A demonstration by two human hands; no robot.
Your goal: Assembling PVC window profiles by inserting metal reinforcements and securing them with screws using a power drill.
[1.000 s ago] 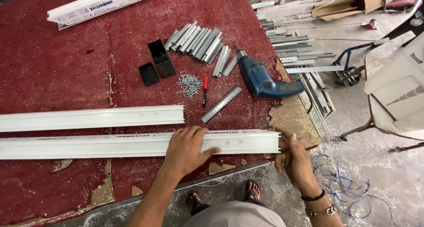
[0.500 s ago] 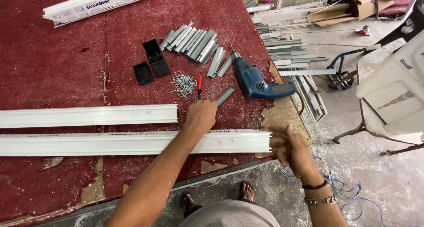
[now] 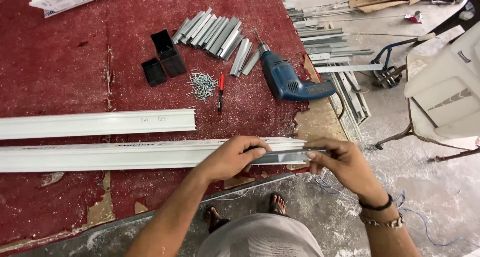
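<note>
The table is covered in worn red felt, torn at its near edge. Two long white channels lie across it: the far channel ends short of the middle, and the near channel runs on to the table's right corner. A blue drill lies beyond them, bit pointing away. Left of it sits a row of short grey metal pieces, then two black boxes, a heap of screws and a red marker just beside the heap. More metal strips are stacked on the floor to the right, near a white chair.

At the near channel's right end, both hands hold a short grey strip level, lying along the channel's front edge. The left hand rests over the channel, its fingers curled closed on the strip's left part. The right hand, off the table's corner, pinches the strip's right end between thumb and fingertips.
</note>
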